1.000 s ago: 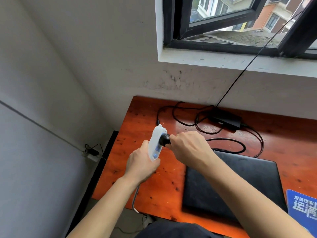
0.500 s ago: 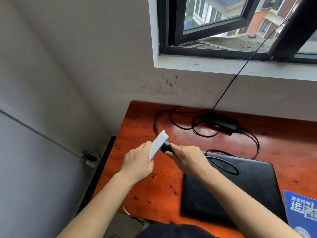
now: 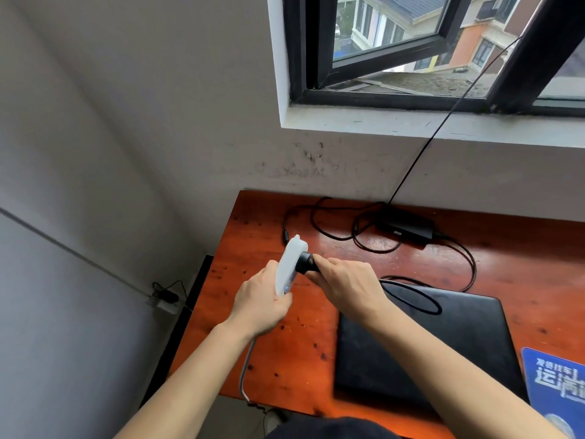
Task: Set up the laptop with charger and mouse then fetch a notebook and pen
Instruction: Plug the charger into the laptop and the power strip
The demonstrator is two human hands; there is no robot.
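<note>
My left hand (image 3: 261, 304) grips a white power strip (image 3: 289, 264), held upright above the desk's left side, its grey cord hanging down past the desk edge. My right hand (image 3: 346, 288) is closed on the charger's black plug (image 3: 306, 263), whose front sits against the strip's face. The charger brick (image 3: 406, 226) lies at the back of the red-brown desk (image 3: 522, 264) among loops of black cable. A closed black laptop (image 3: 443, 340) lies flat on the desk under my right forearm, with one cable loop resting on its lid.
A blue printed mouse pad (image 3: 560, 384) lies at the desk's right edge. A thin black wire (image 3: 443, 122) runs from the desk up through the open window. On the floor at the left sits a small adapter (image 3: 164, 296) by the wall.
The power strip has turned from edge-on to more upright in my left hand. My right hand stays on the plug against the strip. The camera view shifted slightly.
</note>
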